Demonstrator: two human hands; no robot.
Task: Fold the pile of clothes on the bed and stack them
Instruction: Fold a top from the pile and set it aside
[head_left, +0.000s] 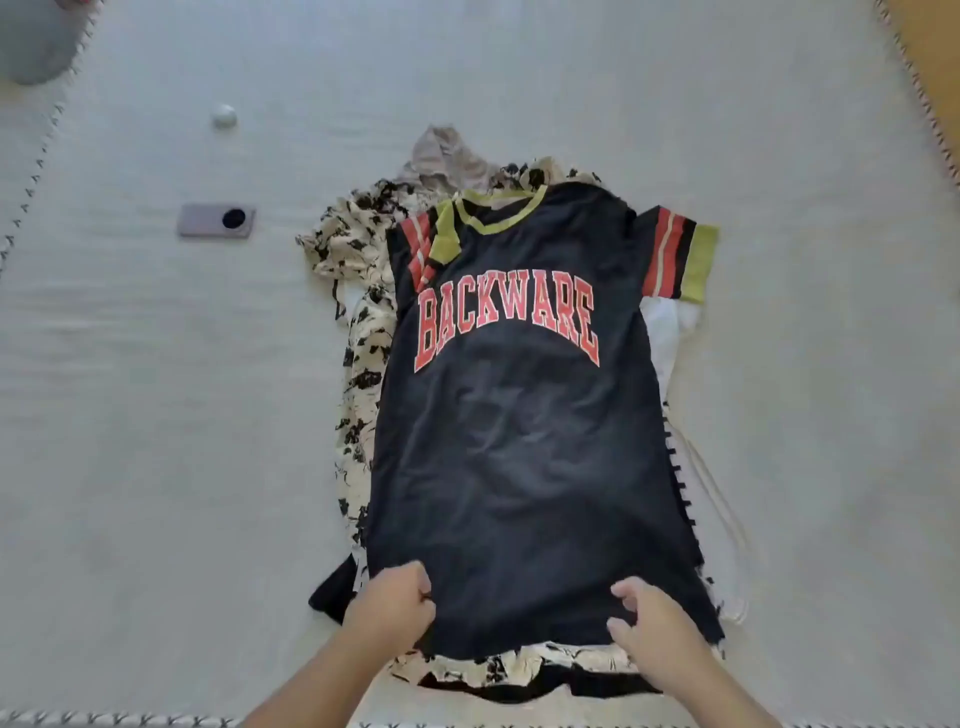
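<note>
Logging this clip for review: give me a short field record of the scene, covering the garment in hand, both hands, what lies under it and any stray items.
garment: black BACKWARE T-shirt, spread face up, left sleeve folded inward
left hand: grips the hem
right hand: pinches the hem
under it: cream and black print garment, white garment, beige garment
surface: pale bedspread
stray items: phone, small round white object
folded stack: none seen

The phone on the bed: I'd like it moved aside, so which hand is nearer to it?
Left. The left hand grips the black T-shirt hem, below-right of the phone; the right hand is farther right.
</note>
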